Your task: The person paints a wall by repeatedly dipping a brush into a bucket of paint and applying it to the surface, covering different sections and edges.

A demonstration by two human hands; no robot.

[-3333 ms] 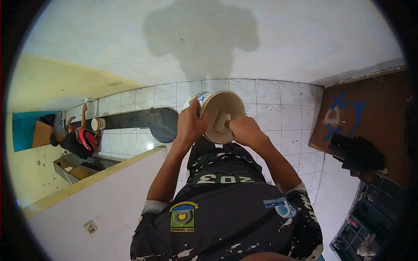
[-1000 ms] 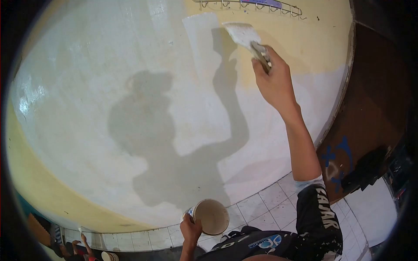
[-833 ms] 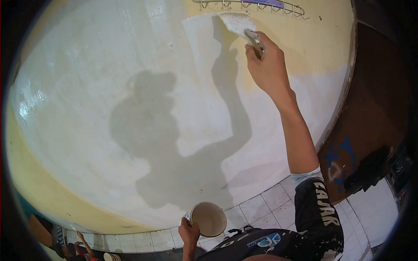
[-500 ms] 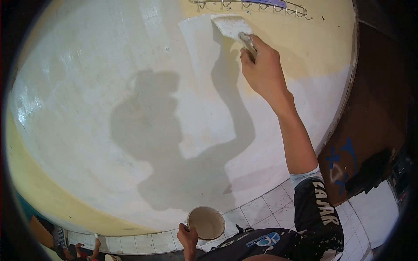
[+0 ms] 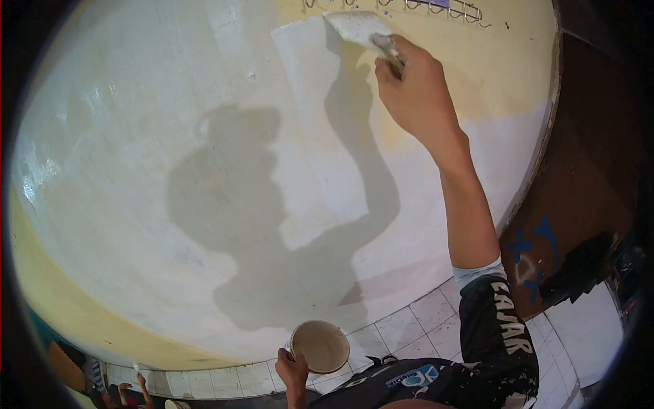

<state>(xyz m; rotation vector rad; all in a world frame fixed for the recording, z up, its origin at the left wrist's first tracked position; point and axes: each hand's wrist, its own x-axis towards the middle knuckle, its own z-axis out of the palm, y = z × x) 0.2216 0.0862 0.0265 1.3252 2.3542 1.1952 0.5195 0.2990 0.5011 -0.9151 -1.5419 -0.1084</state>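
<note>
High on the wall, my right hand is closed around the handle of a wide paintbrush. White paint coats the brush, and its bristles lie at the top of a fresh white strip beside yellow wall. Low in the view, my left hand grips the rim of a small paint bucket, thumb at the edge. The bucket's inside looks greyish white. The shadow of my head and raised arm falls across the painted wall.
A metal hook rack hangs just above the brush. To the right stands a brown panel with blue marks. White floor tiles run along the wall's foot. Another person's hand and a white bucket show at lower left.
The brush and my right hand have moved slightly up, closer to the hook rack. The whole view has shifted a little. My left hand still holds the bucket low down.
</note>
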